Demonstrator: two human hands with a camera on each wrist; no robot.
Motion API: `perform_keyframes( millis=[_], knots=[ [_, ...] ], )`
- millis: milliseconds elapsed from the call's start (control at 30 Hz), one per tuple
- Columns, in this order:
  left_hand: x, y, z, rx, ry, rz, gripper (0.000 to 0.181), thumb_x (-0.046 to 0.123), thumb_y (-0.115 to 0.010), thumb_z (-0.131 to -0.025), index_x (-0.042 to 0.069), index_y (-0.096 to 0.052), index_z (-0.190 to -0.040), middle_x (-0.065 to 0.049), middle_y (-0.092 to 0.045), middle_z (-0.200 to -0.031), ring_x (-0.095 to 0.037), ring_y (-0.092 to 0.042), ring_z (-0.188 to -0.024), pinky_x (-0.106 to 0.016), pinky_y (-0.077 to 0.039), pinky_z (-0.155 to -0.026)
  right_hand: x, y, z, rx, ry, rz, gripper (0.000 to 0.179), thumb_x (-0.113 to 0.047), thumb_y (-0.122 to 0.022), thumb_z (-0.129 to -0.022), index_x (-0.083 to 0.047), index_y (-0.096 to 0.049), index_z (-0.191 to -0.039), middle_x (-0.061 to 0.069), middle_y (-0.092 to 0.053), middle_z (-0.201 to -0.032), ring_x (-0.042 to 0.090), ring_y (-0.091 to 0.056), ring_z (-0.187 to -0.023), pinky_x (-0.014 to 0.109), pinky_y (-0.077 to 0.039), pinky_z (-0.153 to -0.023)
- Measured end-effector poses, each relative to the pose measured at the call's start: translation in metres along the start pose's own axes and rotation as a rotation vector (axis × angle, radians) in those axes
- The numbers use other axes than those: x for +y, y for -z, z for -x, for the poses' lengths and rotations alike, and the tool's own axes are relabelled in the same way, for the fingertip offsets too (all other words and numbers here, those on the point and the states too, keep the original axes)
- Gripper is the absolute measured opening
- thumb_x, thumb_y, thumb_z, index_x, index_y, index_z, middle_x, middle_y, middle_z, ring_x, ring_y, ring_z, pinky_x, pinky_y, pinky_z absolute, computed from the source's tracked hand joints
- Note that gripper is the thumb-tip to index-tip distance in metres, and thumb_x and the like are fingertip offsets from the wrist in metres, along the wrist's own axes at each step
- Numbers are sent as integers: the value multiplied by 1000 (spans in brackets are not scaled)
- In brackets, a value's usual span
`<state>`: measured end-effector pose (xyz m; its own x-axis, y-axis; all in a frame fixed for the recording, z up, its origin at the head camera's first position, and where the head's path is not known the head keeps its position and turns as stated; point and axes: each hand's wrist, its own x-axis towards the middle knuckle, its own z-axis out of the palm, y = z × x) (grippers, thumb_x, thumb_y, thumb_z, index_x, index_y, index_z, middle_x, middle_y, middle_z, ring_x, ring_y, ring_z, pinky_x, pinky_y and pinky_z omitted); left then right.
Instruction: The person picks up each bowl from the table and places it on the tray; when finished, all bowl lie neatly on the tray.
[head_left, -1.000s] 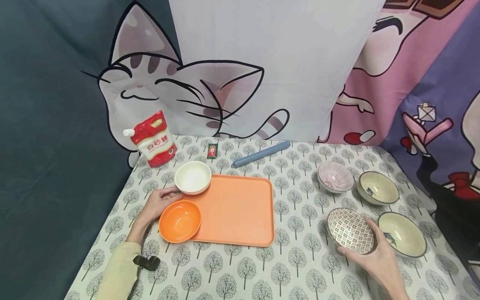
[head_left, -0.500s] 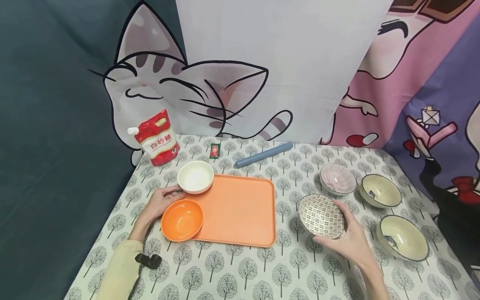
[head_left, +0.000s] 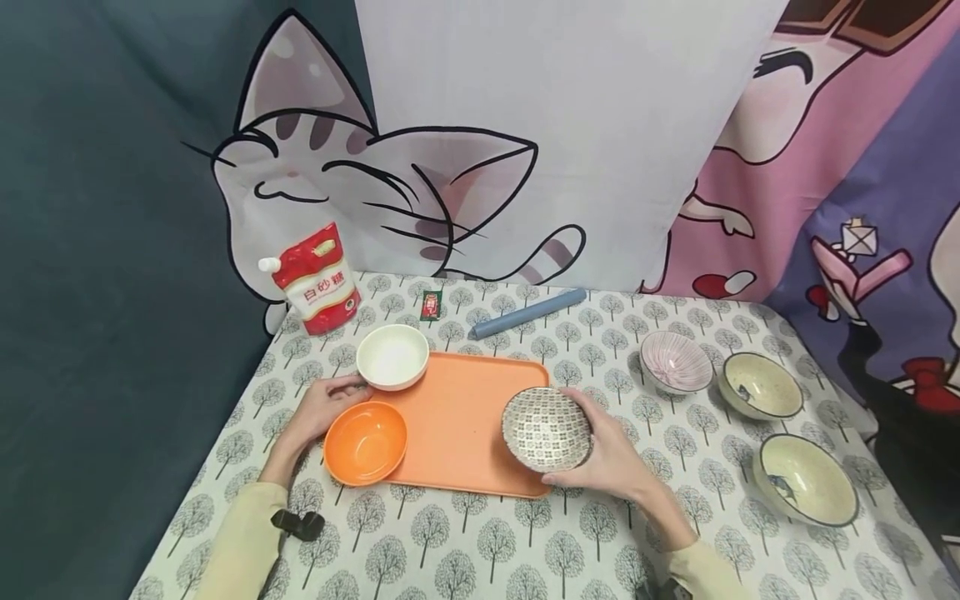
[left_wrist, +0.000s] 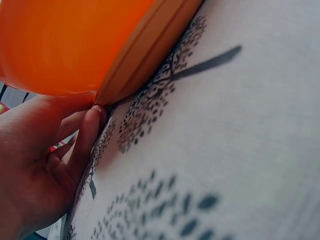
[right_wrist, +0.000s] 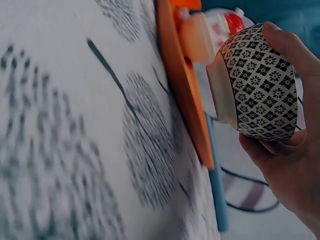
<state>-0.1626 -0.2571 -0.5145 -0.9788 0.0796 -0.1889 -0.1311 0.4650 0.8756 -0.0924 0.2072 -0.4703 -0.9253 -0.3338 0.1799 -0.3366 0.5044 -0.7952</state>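
Note:
My right hand grips a small patterned bowl by its side, over the right end of an orange tray. In the right wrist view the bowl is held above the tray's edge, its foot clear of it, thumb and fingers on opposite sides. At the tray's left edge my left hand pinches the rim between thumb and fingers, as the left wrist view shows at the tray. A white bowl and an orange bowl stand on the tray's left end.
To the right stand a pink striped bowl and two cream bowls, one behind and one nearer. Along the back are a red sugar pouch, a small green-and-red packet and a blue-grey rod.
My right hand has carried the patterned bowl leftward from beside the cream bowls to over the tray. The left hand has stayed at the tray's edge.

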Motion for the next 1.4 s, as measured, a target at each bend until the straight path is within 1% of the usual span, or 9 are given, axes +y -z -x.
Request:
perform_keyframes(
  millis=[133,233,333,467,600,800,1000,1267,1400],
  knots=[
    [0,0,-1,5,2,-4,56,36,-72,-96,1,-61,-139,-5,-73,-91,-12,-68,-76,-24,-53,-70,-5,-21,-10,-51,-6,13,122,-52,-99,-50,-28,-37,-153,7,-55,-143,31,-57,-126,63,-46,-101],
    [0,1,-3,13,3,-9,57,37,-72,-95,1,-61,-138,-6,-73,-92,-11,-68,-77,-24,-53,-71,-10,-36,-17,-84,-5,22,122,-56,-97,-49,-31,-37,-152,2,-54,-144,28,-56,-127,63,-45,-103],
    [1,2,-4,8,2,-10,58,37,-72,-95,1,-60,-139,-6,-73,-94,-10,-68,-78,-23,-53,-72,-13,-50,-25,-121,19,31,123,-59,-96,-50,-25,-38,-153,0,-54,-144,26,-55,-127,63,-44,-103],
    [2,1,-4,1,6,-2,58,37,-72,-95,1,-60,-139,-7,-73,-94,-10,-68,-77,-23,-53,-71,-15,-65,-35,-161,58,26,126,-61,-95,-51,-15,-37,-153,-1,-51,-145,21,-54,-129,57,-44,-107],
    [2,0,-5,3,10,-2,59,37,-72,-95,1,-60,-139,-7,-73,-93,-10,-68,-77,-23,-53,-71,-20,-77,-40,-194,61,10,128,-60,-95,-52,-14,-35,-154,-4,-49,-146,16,-51,-132,52,-43,-110],
    [-1,1,-8,9,11,-20,57,36,-72,-95,0,-61,-138,-7,-73,-94,-11,-68,-78,-23,-53,-72,-30,-87,-45,-241,89,-12,127,-54,-97,-54,-11,-32,-155,1,-48,-147,18,-50,-133,52,-41,-112],
    [-1,-1,-6,15,0,-24,55,35,-73,-95,0,-62,-137,-7,-73,-92,-10,-67,-76,-23,-53,-71,-37,-94,-46,-298,99,-37,128,-55,-95,-58,-9,-28,-156,5,-47,-150,20,-50,-134,53,-42,-111],
    [0,-1,-2,28,4,-31,55,35,-73,-95,1,-62,-137,-7,-73,-92,-9,-67,-75,-23,-53,-70,-39,-98,-44,-317,129,-22,130,-55,-94,-60,-7,-24,-158,7,-45,-151,19,-50,-135,53,-41,-113],
    [-2,-2,-1,29,0,-30,55,34,-73,-95,-1,-62,-136,-7,-72,-92,-9,-66,-75,-23,-53,-70,-39,-96,-41,-326,147,-22,133,-53,-94,-61,-7,-18,-160,11,-38,-158,24,-44,-142,54,-37,-115]
  ],
)
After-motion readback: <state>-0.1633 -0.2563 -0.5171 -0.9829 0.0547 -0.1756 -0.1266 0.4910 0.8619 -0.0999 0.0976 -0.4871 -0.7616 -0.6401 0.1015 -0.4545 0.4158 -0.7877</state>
